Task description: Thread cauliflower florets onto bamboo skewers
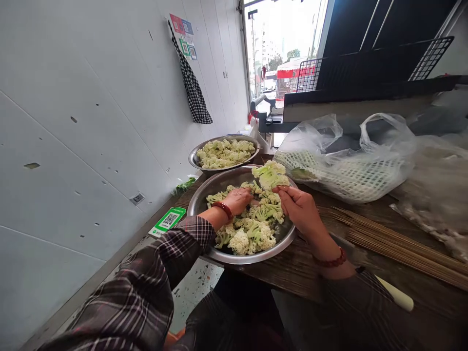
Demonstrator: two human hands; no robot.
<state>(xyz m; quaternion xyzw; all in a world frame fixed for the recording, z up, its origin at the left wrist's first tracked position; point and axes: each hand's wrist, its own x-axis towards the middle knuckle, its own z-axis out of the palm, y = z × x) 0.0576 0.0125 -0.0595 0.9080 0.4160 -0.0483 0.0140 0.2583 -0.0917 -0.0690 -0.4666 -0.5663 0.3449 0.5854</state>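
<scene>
The cauliflower piece (270, 175) is a pale green-white cluster of florets on short stalks, held up over the far rim of the near steel bowl (204, 192), above the tabletop (292, 273). The right hand (302, 210) grips it from below by the stalk, fingers closed around the stem; the left hand (239, 200) is curled over the florets in the bowl just beside it, and whether it pinches the same stalk cannot be made out. The base of the piece is hidden behind the right hand's fingers. A knife (397, 296) lies under the right forearm, with only its pale handle end showing clearly. The near bowl holds a heap of broken cauliflower florets (252, 234); a second steel bowl (195, 158) behind it is filled with more. A clear plastic bag (351, 156) to the right holds white foam netting, and a bundle of bamboo skewers (395, 243) lies beside it.
</scene>
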